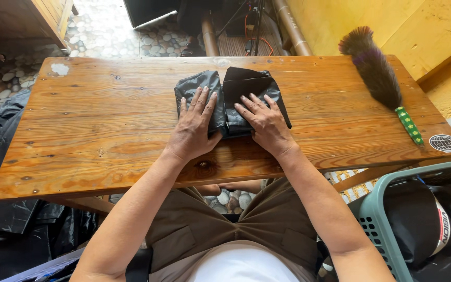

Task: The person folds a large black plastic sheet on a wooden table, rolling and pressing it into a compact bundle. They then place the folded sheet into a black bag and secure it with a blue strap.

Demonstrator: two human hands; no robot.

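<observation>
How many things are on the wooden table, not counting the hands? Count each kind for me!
Black plastic bag, folded, under both hands: 1
Feather duster: 1
Round sticker: 1
Total: 3
The left hand and right hand press flat on the bag.

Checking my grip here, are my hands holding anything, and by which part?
Nothing is gripped: left hand and right hand press flat on the folded black plastic bag, one on each half.

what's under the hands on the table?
A folded black plastic bag lies on the wooden table. The left hand and right hand press flat on it. Anything inside the folds is hidden.
</observation>
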